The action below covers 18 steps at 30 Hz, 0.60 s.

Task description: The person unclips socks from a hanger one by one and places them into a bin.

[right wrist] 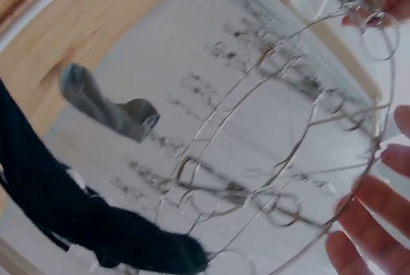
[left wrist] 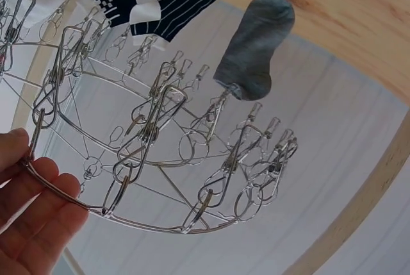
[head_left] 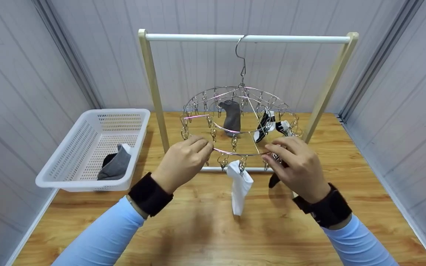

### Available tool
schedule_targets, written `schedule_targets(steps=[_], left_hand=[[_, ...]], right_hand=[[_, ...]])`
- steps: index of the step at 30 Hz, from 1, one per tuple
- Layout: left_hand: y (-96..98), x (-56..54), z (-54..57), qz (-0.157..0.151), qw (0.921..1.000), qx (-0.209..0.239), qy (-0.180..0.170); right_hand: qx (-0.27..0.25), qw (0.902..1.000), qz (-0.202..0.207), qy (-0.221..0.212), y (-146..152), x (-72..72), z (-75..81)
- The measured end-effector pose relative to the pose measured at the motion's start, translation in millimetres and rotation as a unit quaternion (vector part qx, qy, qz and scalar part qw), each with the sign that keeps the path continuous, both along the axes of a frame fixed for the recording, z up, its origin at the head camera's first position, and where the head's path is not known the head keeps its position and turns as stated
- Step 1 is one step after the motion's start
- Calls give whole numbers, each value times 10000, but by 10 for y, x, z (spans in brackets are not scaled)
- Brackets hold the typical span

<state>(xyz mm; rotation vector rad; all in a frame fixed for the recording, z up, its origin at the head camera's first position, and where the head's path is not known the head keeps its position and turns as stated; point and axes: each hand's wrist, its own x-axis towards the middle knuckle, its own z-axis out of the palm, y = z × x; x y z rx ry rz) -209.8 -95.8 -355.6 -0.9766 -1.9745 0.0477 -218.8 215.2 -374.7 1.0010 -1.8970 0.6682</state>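
A round wire clip hanger (head_left: 231, 152) hangs by its hook from a white rail. My left hand (head_left: 185, 159) pinches the near left of its rim, thumb on one side and fingers (left wrist: 48, 214) on the other. At the near right, my right hand (head_left: 300, 166) holds the same rim between thumb and fingers. Clipped between the hands, a white sock (head_left: 239, 188) hangs down. A grey sock (head_left: 232, 118) hangs at the back, and black-and-white patterned socks (head_left: 264, 125) at the right. Partly hidden below my right hand is a dark sock (head_left: 274, 180).
The rail (head_left: 198, 37) sits on a wooden-legged stand (head_left: 154, 88). Left of it, a white plastic basket (head_left: 44, 179) holds grey and black socks (head_left: 117, 166). Several bare metal clips (head_left: 234, 142) dangle from the hanger. Panelled walls close in the wooden floor (head_left: 205, 240).
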Motion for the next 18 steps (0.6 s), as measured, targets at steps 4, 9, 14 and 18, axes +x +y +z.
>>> schedule_targets(steps=[4, 9, 14, 18], left_hand=[[-2, -13, -1, -5, 10000, 15, 3], [-2, -25, 5, 6, 10000, 15, -61], [-2, -37, -4, 35, 9999, 47, -152], [-1, -47, -18, 16, 9997, 125, -224]], right_hand=[[-448, 9985, 165, 277, -101, 140, 6], [-249, 9990, 337, 167, -234, 274, -78], [75, 9999, 93, -107, -336, 292, -205], [106, 9981, -164, -584, -408, 276, -279]])
